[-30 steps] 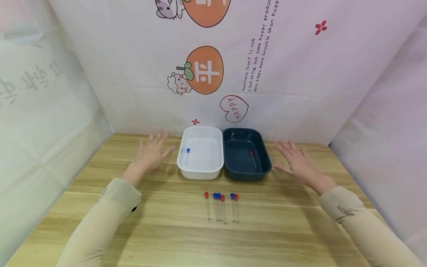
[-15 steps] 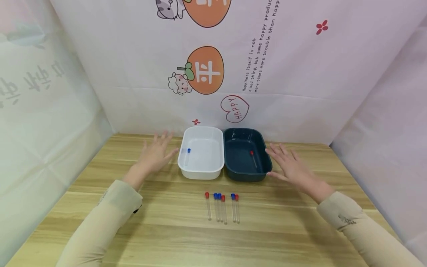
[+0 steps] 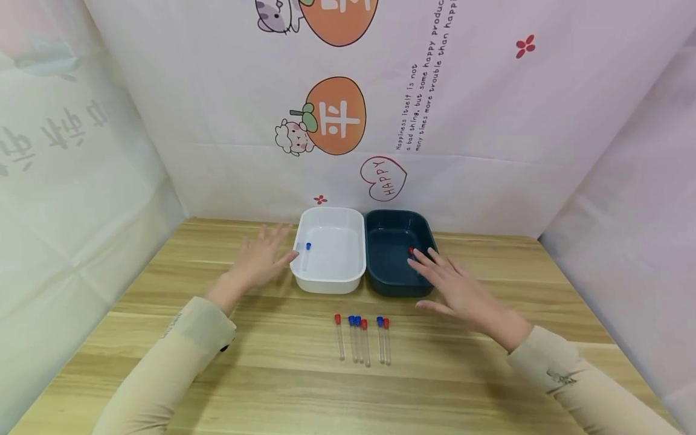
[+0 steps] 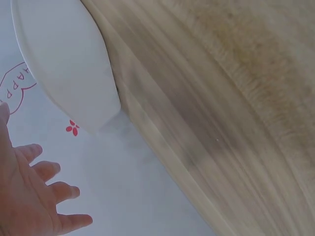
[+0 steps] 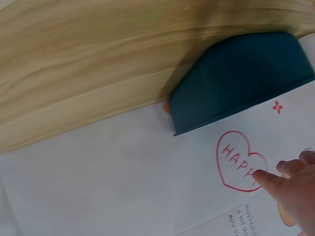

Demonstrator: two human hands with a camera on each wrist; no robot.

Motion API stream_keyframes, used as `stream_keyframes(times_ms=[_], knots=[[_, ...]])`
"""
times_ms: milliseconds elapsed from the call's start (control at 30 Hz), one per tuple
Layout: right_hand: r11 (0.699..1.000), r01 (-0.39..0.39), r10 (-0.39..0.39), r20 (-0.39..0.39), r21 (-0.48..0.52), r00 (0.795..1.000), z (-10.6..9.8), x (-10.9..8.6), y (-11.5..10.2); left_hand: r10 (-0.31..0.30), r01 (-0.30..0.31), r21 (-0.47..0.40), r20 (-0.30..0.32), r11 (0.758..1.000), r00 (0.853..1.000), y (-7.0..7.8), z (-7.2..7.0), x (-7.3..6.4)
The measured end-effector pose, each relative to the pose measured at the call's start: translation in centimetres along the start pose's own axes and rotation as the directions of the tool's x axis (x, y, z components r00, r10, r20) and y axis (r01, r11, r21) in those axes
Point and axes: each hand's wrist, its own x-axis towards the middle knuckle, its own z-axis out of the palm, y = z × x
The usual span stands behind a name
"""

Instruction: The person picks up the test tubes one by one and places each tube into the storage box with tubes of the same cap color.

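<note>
Tubes [image 3: 366, 344]: slim, clear, capped | white tray [image 3: 334, 248], dark tray [image 3: 388, 257]: smooth, round-cornered | left hand [image 3: 258, 260], right hand [image 3: 462, 295]: fingers spread

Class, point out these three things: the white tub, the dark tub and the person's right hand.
White tub [image 3: 337, 249]: head view, on its inner floor.
Dark tub [image 3: 389, 251]: head view, on its inner floor.
Right hand [image 3: 459, 291]: head view, on its back.

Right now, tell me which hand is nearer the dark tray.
Right. The right hand overlaps the dark tray in the head view; the left hand is beyond the white tray, at its left edge.
</note>
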Motion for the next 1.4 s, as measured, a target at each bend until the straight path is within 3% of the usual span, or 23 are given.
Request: stream_keyframes(times_ms=[667,1033,1233,1400], knots=[[0.979,0.098,-0.097,-0.015,0.177,0.995,0.6,-0.3,-3.9,0.018,-0.018,0.006,0.045,1.000,0.999,1.3,1.5,-0.1],[0.980,0.070,-0.082,0.057,0.184,0.995,1.6,-0.3,-4.6,0.004,-0.004,0.001,0.103,1.000,0.995,1.2,2.0,-0.1],[0.979,0.008,-0.034,0.126,0.205,0.991,2.6,0.1,-4.9,-0.002,0.002,-0.003,0.147,1.000,0.989,1.1,2.1,-0.1],[0.972,-0.036,0.000,0.154,0.232,0.988,3.4,0.4,-5.1,-0.005,0.003,0.011,0.149,1.000,0.989,1.0,2.4,0.0]])
